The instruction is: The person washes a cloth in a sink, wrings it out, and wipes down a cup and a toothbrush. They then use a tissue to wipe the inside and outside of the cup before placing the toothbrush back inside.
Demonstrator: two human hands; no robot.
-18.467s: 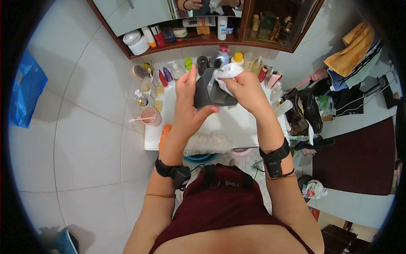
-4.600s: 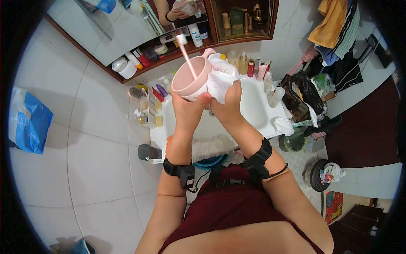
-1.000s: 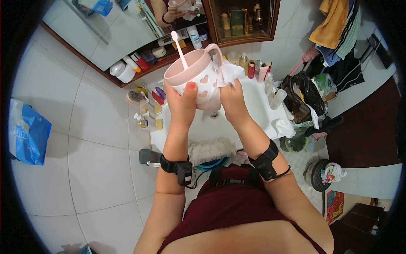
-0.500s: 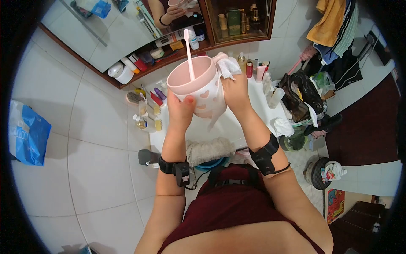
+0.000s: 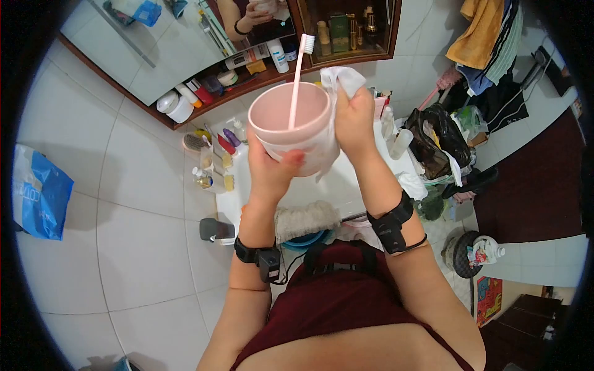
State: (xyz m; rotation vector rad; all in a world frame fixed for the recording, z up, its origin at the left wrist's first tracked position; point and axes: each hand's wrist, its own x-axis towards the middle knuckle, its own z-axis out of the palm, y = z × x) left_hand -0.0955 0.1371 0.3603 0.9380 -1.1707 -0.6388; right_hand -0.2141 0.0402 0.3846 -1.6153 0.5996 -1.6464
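A pink cup [image 5: 266, 131] is held up above the white sink, its open top tilted towards me. Inside it stands a pink toothbrush [image 5: 296, 86], with white bristles at the upper end. My left hand [image 5: 270, 170] grips the cup from the left and below, the thumb across its front. On the right side, my right hand [image 5: 356, 127] pinches a white cloth or tissue [image 5: 342, 80] that lies against the cup's wall and hangs below it. The cup's handle is hidden from view.
The white sink [image 5: 346, 191] lies below, with bottles and a hairbrush [image 5: 194, 143] at its left edge. A mirrored cabinet with a wooden shelf [image 5: 272, 77] is ahead. A black plastic bag [image 5: 433, 142] stands at the right, near hanging towels [image 5: 477, 37].
The cup has turned and shifted slightly right, hiding its handle. The toothbrush now leans right with its bristles showing. My right hand and the cloth have moved a little right.
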